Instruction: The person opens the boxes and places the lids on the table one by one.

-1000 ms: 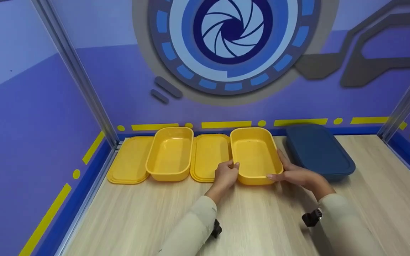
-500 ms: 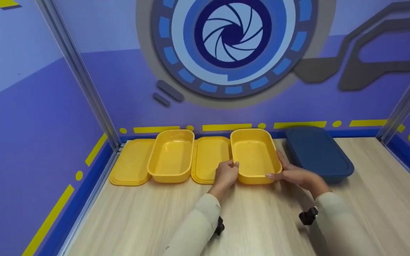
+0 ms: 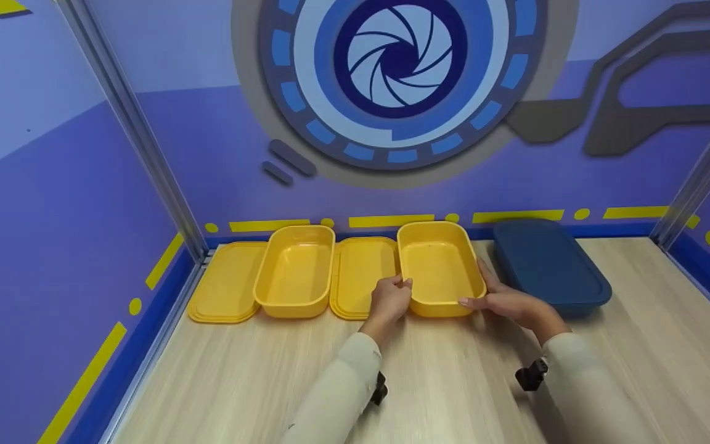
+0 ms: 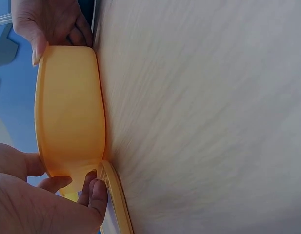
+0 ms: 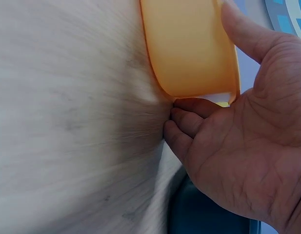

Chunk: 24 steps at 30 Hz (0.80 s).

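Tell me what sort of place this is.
Probably a staged recording booth, not a kitchen: purple printed wall panels with a round blue aperture graphic, metal corner posts, and a pale wood-grain tabletop holding yellow plastic containers.

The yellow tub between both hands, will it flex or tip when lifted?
The yellow tub looks like thin moulded plastic and is empty, so probably light and slightly flexible. Its wide, low shape should resist tipping. The left hand and right hand grip opposite sides, which should steady it.

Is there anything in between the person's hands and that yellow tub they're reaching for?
Nothing visible. The left hand and the right hand already grip the near corners of the yellow tub, one on each side, skin directly against plastic.
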Available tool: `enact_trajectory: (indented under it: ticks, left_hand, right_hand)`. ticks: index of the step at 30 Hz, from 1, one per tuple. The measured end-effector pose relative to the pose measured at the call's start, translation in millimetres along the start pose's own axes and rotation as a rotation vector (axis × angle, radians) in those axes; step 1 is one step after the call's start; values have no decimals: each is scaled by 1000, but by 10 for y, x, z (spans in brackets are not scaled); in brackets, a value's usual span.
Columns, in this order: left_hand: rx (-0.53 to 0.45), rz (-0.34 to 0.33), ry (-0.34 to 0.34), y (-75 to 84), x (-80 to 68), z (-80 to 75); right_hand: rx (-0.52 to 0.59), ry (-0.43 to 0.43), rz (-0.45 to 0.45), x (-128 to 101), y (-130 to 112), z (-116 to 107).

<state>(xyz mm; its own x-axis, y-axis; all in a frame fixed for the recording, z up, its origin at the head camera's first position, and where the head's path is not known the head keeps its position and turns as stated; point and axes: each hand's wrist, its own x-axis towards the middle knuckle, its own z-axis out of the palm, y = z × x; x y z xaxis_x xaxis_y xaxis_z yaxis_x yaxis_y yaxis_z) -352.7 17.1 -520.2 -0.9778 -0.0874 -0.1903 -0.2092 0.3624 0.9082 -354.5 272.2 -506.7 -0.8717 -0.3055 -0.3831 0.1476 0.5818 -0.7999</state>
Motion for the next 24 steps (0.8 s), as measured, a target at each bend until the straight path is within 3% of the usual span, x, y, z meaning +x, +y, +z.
enact_trajectory:
  ticks: [8,17,24]
  left_hand:
    - [-29,-26,-18,12,8,24]
    - [-30,-29,5,3,21,23]
    - [-64,-43,-25,21,25,12]
  right_hand:
    - [7,14,12,-4,18,5]
    - [4,25,-17,10,24,35]
    - [1,27,-7,-3,40,30]
